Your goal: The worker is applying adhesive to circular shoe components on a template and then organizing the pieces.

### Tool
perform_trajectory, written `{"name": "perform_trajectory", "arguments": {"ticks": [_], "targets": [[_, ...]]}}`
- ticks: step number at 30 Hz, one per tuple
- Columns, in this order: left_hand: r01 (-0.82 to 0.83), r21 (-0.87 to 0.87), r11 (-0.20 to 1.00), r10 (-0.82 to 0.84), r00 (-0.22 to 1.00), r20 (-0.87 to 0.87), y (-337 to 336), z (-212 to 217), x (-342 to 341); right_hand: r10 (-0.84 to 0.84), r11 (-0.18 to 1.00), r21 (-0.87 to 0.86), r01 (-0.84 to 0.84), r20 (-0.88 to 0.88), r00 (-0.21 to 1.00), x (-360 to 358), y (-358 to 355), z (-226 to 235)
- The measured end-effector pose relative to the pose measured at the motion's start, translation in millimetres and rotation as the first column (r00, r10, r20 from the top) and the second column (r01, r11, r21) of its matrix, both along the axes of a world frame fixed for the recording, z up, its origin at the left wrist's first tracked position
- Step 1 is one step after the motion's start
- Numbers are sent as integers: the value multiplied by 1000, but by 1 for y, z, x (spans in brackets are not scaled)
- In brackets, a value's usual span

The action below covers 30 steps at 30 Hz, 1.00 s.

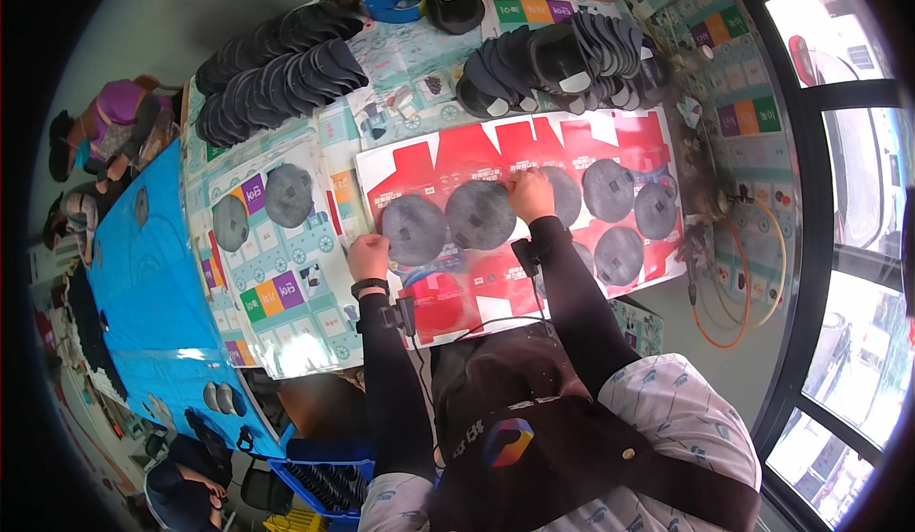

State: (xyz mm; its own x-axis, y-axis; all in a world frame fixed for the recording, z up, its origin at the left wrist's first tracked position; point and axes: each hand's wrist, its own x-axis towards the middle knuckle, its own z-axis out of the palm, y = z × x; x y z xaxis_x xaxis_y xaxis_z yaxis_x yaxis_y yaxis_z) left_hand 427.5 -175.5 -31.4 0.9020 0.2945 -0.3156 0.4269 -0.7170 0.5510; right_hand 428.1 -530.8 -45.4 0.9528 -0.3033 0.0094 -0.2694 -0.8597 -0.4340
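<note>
Nearest: left hand (367,256), fingers curled shut into a loose fist, knuckles resting on the near left edge of the red printed card sheet (519,203). Whether anything is pinched inside the fist cannot be told.

Just beyond and right of the left fingers: two dark grey round pads (414,229) and (480,214), lying flat side by side on the red sheet.

Right hand (530,193): fingers bent down and closed, pressing at the top right edge of the second pad, where it meets a third pad (567,195) partly hidden behind the hand. The grip itself is covered by the back of the hand.

Right of the right fingers: four more pads on the sheet, at (608,189), (656,210) and (619,255), with one (581,254) half behind the forearm.

Left of the left fingers: two pads (288,194) and (230,222) on a pale printed sheet (286,284).

Beyond both hands: two stacked rows of black pieces, left stack (276,65) and right stack (562,60), leaning in overlapping files; a blue tape roll (396,4) past them.

Progress, as judged: the red sheet is largely filled, with only its near left corner bare. The large stacks suggest much remains unplaced.
</note>
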Motion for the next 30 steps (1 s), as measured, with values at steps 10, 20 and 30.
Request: {"name": "perform_trajectory", "arguments": {"ticks": [10, 20, 30], "targets": [[6, -12, 1000, -6, 1000, -4, -9, 6, 2, 9, 1000, -29, -11, -70, 998, 0, -3, 5], [7, -35, 999, -6, 1000, 23, -10, 5, 0, -23, 994, -109, 19, -38, 999, -5, -3, 2], [3, -41, 999, -1, 999, 52, -4, 1, -2, -55, 979, -198, 55, 6, 998, -6, 13, 11]]}}
